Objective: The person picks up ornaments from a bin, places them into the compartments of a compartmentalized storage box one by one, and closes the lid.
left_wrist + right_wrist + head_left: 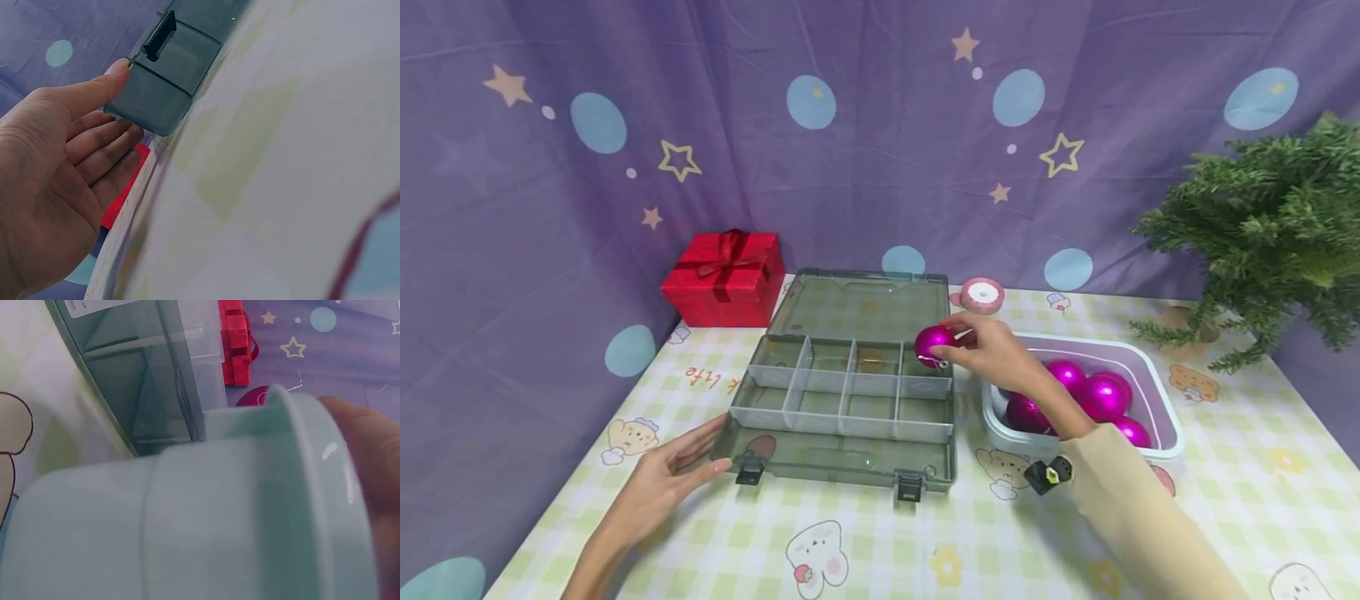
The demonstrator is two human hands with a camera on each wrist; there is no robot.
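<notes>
A shiny magenta Christmas ball [933, 346] is pinched between the thumb and fingers of my right hand [988, 350]. It is over the back right compartment of a grey see-through divider box [842, 458], whose lid [872, 302] lies open behind it. My left hand [662, 475] rests at the box's front left corner. In the left wrist view its thumb [117, 66] touches that corner while the other fingers lie loosely extended along the side. Most of the right hand is hidden behind a tub in the right wrist view.
A pale blue tub [1167, 417] with several magenta balls [1105, 396] stands right of the box. Behind are a red gift box [726, 279] and a pink ribbon roll [982, 295]. A small artificial tree [1285, 233] stands at the right. A patterned cloth [880, 550] covers the table.
</notes>
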